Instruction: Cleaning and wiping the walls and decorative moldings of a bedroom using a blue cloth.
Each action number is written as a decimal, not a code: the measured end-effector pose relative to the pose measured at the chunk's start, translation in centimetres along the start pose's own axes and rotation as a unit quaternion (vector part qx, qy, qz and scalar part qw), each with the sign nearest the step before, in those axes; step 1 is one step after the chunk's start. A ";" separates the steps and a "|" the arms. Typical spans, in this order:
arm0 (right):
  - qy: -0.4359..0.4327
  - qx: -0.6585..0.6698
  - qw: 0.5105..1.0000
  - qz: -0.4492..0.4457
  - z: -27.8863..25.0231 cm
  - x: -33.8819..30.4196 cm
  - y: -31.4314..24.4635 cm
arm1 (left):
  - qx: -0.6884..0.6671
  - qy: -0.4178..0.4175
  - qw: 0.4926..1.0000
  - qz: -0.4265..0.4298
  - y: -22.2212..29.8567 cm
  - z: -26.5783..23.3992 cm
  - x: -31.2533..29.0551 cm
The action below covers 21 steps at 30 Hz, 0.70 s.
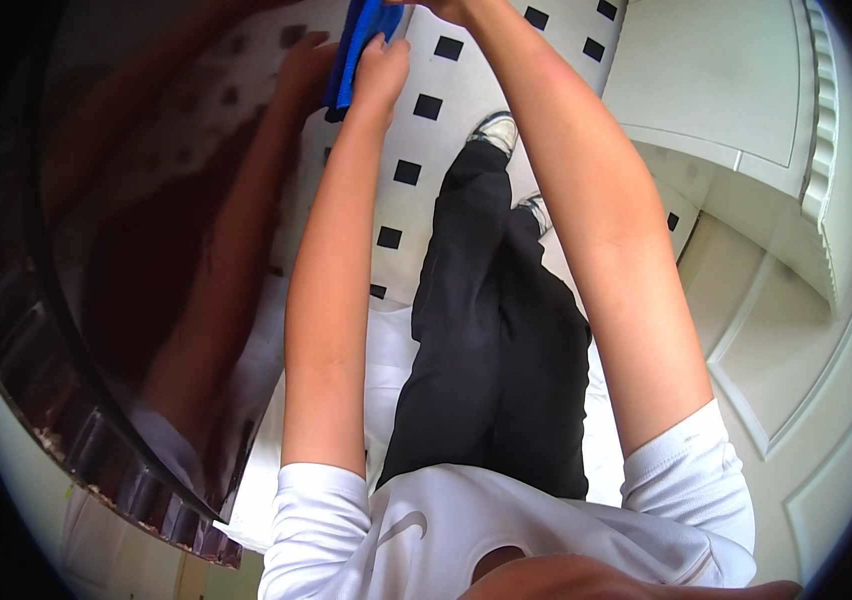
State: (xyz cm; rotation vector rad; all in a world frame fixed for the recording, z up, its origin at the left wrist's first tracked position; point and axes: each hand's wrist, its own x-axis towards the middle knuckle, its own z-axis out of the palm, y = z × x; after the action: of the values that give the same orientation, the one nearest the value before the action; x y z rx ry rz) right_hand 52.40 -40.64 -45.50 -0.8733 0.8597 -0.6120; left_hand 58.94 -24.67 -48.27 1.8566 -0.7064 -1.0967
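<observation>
At the top edge, a blue cloth [358,48] hangs in folds beside the glossy dark surface. My left hand [382,75] is closed on its right side, thumb up along the fabric. My right hand [444,8] reaches in from the right and meets the cloth's upper part, its fingers bent toward it. Much of that hand and the top of the cloth are cut off by the frame.
A shiny dark brown furniture panel [166,200] on my left mirrors my arms. Its scalloped edge [96,440] curves below. White furniture with a beaded rim [721,90] stands at right, near a panelled door [776,350]. The floor [401,205] is white with black squares.
</observation>
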 end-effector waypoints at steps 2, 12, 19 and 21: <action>-0.064 -0.046 0.997 0.005 2.2 -1.6 1.6 | -0.036 0.007 0.998 -0.055 0.1 -1.5 0.2; -0.109 -0.124 0.938 0.304 -0.5 -10.0 29.0 | -0.098 -0.006 0.858 -0.505 -20.4 -4.0 -12.6; 0.099 -0.180 0.977 0.053 -1.6 2.2 20.4 | -0.107 -0.028 0.959 -0.261 -10.7 0.3 -3.0; 0.155 -0.307 0.937 -0.063 -5.2 6.7 17.1 | -0.200 -0.028 0.953 -0.224 -7.0 5.4 1.4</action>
State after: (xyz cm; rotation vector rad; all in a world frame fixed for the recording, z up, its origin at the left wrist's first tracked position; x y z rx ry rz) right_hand 53.53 -39.01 -64.47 -1.4306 1.3243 -0.6086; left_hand 55.10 -24.43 -56.31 1.6693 -0.0662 -1.4600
